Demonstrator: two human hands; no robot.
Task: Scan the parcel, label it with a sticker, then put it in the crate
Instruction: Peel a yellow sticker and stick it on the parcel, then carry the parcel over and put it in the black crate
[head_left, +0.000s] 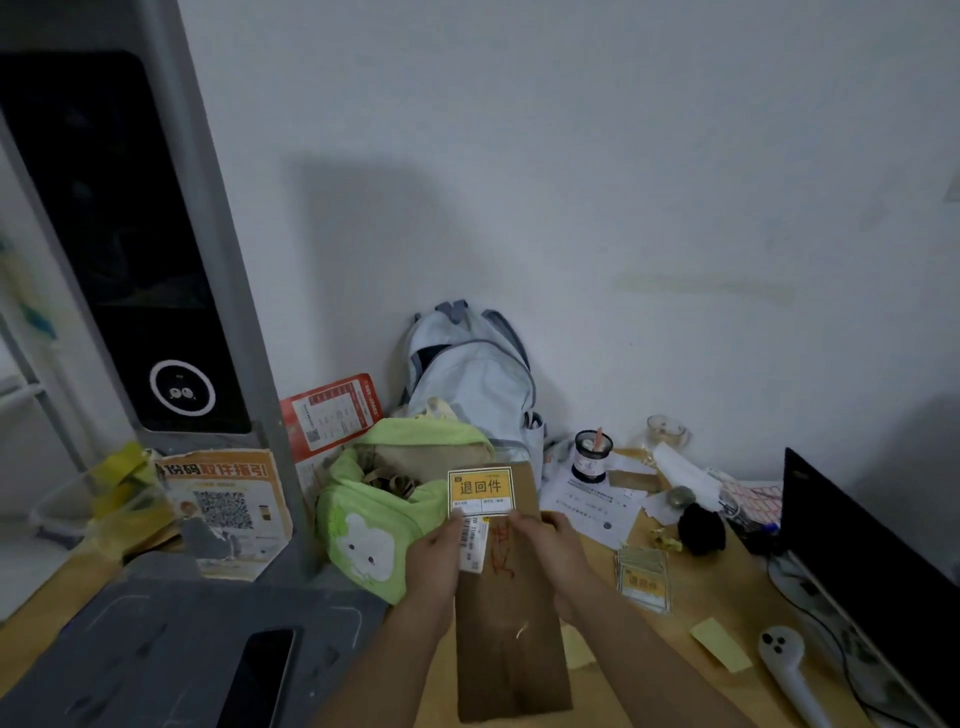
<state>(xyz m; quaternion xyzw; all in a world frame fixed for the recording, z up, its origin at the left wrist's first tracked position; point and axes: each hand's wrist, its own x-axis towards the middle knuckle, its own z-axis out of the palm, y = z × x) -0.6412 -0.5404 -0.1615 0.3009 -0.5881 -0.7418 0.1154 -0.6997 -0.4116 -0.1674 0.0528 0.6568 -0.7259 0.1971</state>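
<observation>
Over the desk's near edge, between both hands: a flat brown parcel (511, 618), long side running away from the camera, far end raised toward the wall. Left hand (441, 551) closed on the parcel's left edge, thumb over a white barcode label (475, 543). Right hand (545, 540) pinching the lower right corner of a yellow sticker (480, 492) — sticker lying across the parcel's upper left, overhanging the edge a little, whether fully pressed down impossible to tell. Judged step: labelling, with scanning probably behind. Stack of spare yellow stickers (643, 579) on the desk just right of the parcel; white handheld scanner (789, 670) further right, untouched. Next move likely calls for smoothing the sticker flat without covering the barcode, then carrying the parcel off to the crate — no crate clearly identifiable, though a grey moulded surface (171, 639) sits at lower left.
</observation>
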